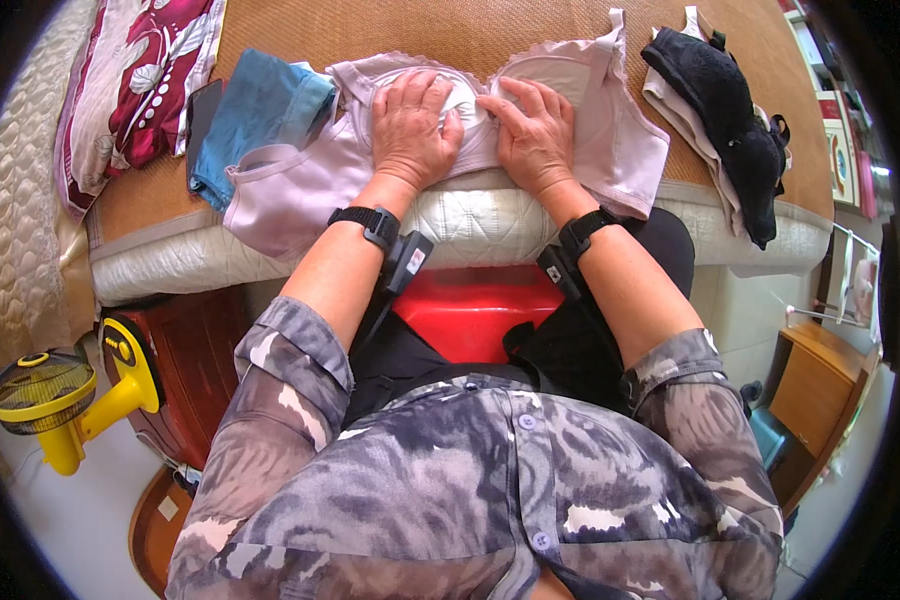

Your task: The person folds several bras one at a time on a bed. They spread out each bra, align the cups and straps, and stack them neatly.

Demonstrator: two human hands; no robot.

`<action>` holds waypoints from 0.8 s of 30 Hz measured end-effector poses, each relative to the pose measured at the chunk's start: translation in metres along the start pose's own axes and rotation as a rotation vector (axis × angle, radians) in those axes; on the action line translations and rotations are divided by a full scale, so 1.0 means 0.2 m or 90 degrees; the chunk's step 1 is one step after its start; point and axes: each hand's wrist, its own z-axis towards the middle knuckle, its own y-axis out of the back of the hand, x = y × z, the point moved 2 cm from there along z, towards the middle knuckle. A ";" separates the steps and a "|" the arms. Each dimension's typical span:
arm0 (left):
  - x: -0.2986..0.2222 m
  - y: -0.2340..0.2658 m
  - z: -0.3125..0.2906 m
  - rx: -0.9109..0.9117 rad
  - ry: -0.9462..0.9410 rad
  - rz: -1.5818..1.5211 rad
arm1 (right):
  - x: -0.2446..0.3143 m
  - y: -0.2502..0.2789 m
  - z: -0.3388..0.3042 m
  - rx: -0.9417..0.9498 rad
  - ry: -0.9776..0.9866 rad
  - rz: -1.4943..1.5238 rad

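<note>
A pale mauve bra (610, 140) lies spread over the near edge of the bed, its two cups facing up and their light linings showing. My left hand (415, 125) rests flat on the left cup, fingers stretched forward and thumb toward the middle. On the inner part of the right cup lies my right hand (535, 130), its fingers apart and slightly bent, one digit reaching to the centre between the cups. Both palms are hidden against the fabric. The bra's wide side wings hang toward the bed's front edge.
Folded blue cloth (260, 115) and a maroon patterned cloth (165, 85) lie at the left. A black bra (735, 130) sits on the right over a light one. Below are a red stool (470, 310), a yellow fan (45, 390) and a wooden cabinet (820, 375).
</note>
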 end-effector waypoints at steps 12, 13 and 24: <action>0.00 0.00 0.00 -0.006 0.001 -0.006 | 0.00 -0.01 0.00 -0.019 0.003 0.006; 0.00 0.00 0.00 -0.006 -0.002 -0.004 | 0.00 -0.01 0.00 -0.018 0.003 0.006; 0.00 0.00 0.00 0.006 0.003 -0.014 | -0.01 -0.01 0.00 -0.013 0.003 0.003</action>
